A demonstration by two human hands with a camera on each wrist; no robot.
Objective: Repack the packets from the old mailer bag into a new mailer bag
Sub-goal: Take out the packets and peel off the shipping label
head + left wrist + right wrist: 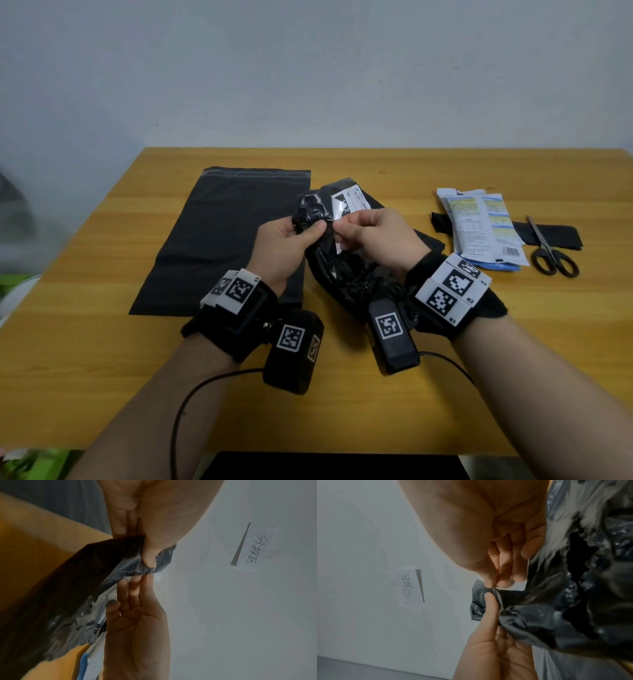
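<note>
The old mailer bag [342, 270], crumpled black plastic with a white label, is held up over the table's middle. My left hand [313, 231] pinches its bunched top edge between thumb and fingers. My right hand [342, 228] pinches the same edge right beside it. In the left wrist view the left hand [145, 561] grips the old mailer bag [77, 588]. In the right wrist view the right hand [491, 585] pinches the old mailer bag [539, 622]. The new mailer bag [233, 240] lies flat and dark on the left. The white and blue packets [483, 229] lie stacked at the right.
Black-handled scissors [548, 253] lie right of the packets, across a cut-off black strip [561, 236]. The wooden table [102, 377] ends at a pale wall behind. A handwritten paper note [254, 549] hangs on that wall. Cables trail from both wrist units toward the front edge.
</note>
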